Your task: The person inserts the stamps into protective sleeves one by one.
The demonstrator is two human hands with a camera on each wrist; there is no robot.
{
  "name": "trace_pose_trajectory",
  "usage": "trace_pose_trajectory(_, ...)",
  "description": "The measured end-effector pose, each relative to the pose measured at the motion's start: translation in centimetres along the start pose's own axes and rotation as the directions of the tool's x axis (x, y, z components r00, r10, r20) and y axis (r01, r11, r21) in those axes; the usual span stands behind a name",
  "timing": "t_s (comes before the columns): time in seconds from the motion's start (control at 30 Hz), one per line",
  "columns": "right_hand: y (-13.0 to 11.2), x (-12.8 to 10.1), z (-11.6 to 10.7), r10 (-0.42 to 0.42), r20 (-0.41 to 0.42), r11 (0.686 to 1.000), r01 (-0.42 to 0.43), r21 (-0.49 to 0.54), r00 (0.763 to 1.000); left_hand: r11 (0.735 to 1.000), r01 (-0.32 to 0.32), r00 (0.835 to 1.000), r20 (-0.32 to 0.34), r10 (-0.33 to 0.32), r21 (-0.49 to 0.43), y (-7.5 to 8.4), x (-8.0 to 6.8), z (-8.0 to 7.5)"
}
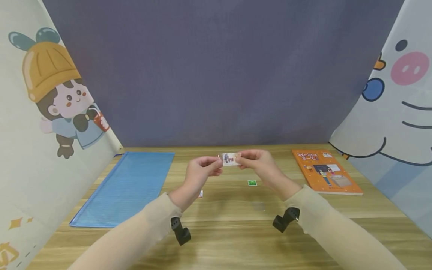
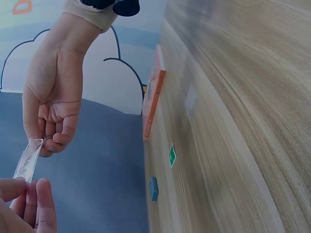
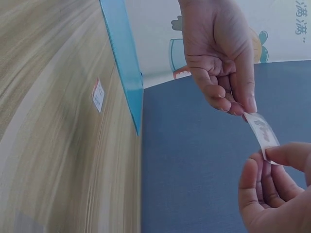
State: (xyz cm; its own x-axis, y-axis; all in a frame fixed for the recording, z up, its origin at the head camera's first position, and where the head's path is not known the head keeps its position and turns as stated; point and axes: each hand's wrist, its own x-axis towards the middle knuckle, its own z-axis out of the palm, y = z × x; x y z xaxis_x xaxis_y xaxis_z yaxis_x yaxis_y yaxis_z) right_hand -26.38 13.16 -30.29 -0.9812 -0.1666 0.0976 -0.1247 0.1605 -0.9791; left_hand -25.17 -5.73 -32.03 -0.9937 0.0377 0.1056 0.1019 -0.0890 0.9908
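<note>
A small clear plastic sleeve [image 1: 230, 159] with a printed picture in it is held up above the table, stretched flat between both hands. My left hand [image 1: 200, 170] pinches its left end between thumb and fingers. The right end is pinched by my right hand [image 1: 263, 163]. Both wrist views show the sleeve [image 2: 29, 160] edge-on or tilted, its plastic shiny. Below the hands on the table lies a small green stamp-like piece [image 1: 252, 183] with a white border. Another small printed piece [image 3: 98, 95] lies near my left wrist, partly hidden in the head view.
A blue zip file bag [image 1: 141, 180] lies flat at the left. An orange book [image 1: 324, 168] lies at the right. A small teal block [image 2: 154, 189] shows on the table in the left wrist view. One faint translucent piece [image 1: 259, 206] lies near the right wrist. A dark curtain [image 1: 216, 75] hangs behind.
</note>
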Motion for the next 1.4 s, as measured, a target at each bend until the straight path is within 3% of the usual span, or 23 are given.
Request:
trace_pose_trajectory(0.37,-0.16,0.12,-0.05,0.012,0.025,0.998,-0.01,-0.064,1.0,0.999,-0.007,1.0,-0.024,0.008,0.047,0.42,-0.03,0.0)
trace_pose_trajectory(1.4,-0.24,0.34,0.03,0.039,0.036,0.998,-0.038,-0.045,0.999,0.998,-0.015,1.0,-0.021,0.016,0.064,0.4,0.0,0.09)
